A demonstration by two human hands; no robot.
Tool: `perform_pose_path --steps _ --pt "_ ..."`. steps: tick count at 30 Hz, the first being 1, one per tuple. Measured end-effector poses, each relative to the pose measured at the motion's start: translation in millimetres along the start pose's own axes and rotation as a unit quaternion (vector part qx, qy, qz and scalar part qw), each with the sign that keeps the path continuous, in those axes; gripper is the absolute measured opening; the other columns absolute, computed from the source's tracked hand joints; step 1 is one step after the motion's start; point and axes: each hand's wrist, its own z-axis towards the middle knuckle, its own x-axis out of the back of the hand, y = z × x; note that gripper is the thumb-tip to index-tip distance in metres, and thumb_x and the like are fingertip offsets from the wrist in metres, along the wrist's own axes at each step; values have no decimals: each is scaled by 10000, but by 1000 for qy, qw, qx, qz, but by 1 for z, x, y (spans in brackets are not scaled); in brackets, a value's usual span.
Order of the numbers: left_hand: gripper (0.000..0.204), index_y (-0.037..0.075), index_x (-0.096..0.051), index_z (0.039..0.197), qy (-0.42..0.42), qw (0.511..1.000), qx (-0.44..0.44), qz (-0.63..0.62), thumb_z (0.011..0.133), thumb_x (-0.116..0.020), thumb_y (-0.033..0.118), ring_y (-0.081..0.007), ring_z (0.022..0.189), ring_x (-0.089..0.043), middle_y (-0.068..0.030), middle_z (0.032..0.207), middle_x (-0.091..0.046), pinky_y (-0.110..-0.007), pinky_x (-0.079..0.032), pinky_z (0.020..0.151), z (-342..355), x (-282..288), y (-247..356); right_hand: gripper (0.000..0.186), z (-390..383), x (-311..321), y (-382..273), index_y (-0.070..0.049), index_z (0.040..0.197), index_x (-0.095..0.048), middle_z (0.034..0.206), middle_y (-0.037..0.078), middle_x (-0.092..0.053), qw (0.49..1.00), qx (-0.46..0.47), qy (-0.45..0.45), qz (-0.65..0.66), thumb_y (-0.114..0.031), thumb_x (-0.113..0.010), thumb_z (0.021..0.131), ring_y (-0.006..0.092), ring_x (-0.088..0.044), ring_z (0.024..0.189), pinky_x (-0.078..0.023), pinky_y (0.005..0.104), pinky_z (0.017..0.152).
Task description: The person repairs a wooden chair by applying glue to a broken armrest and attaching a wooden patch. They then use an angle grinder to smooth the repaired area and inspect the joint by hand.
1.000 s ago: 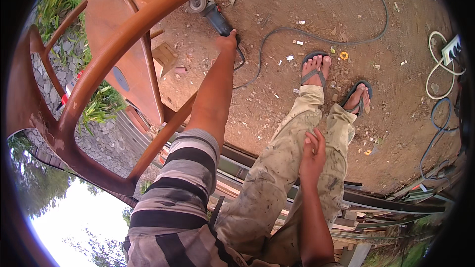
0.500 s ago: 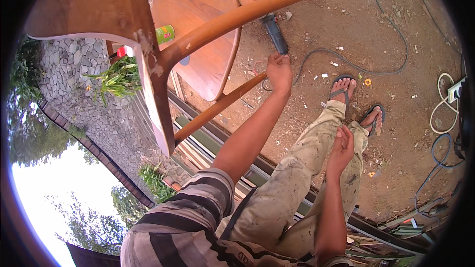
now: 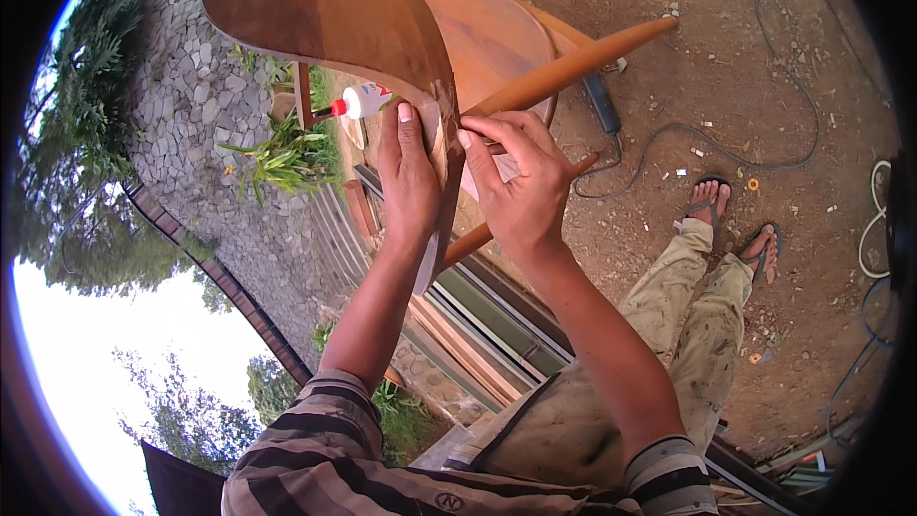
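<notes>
A brown wooden chair [image 3: 325, 5] with a curved backrest lies tipped in front of me. Pale, rough patches mark the joint where a leg meets the backrest. My left hand [image 3: 411, 177] is against the backrest's edge, thumb pointing up, its other fingers partly hidden; it appears to hold the chair. My right hand [image 3: 525, 177] is closed in a pinch, thumb and forefinger at the joint. Whatever is between those fingertips is too small to make out. Just beyond my left hand is a white bottle [image 3: 368, 100] with a red cap.
A dark-handled power tool [image 3: 602, 103] lies on the dirt beyond the chair, its cable [image 3: 707, 139] curving right. Long boards [image 3: 497, 325] are stacked below the chair. A stone wall [image 3: 201, 115] and leafy plants [image 3: 282, 158] are at left. A white cord [image 3: 869, 220] is far right.
My right hand has risen from near my knees to the chair's joint. My left hand has left the lower chair rail for the backrest edge. The view has shifted, and the green can is hidden.
</notes>
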Motion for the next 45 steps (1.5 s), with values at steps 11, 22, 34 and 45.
perform_pose_path --steps 11,22,34,45 --pt "596 -41 -611 1248 -88 988 118 -52 1129 -210 385 -183 1012 -654 -137 1155 -686 -336 -527 929 6 5 -6 201 15 -12 -8 -29 905 -623 845 103 -622 982 117 32 -143 49 -733 756 284 -648 755 -529 375 661" --pt "621 -45 -611 1227 -120 986 98 -61 1129 -181 392 -205 1000 -660 -141 1129 -682 -345 -536 915 10 8 -5 156 20 -11 -3 -17 923 -641 860 90 -634 991 62 20 -115 41 -717 800 202 -641 695 -537 316 626" --pt "601 -50 -662 1160 -67 989 98 -89 1128 -249 385 -195 987 -667 -128 1054 -711 -321 -520 904 5 -1 15 100 18 -18 -4 1 942 -585 863 118 -599 995 -97 -3 29 -50 -667 919 268 -612 724 -489 356 636" --pt "577 -11 -614 1240 -102 981 131 -102 1122 -229 403 -186 1017 -642 -140 1128 -672 -338 -515 915 4 2 17 79 -4 -16 8 17 973 -575 921 133 -602 974 -186 76 105 -42 -623 952 229 -626 717 -512 334 608"
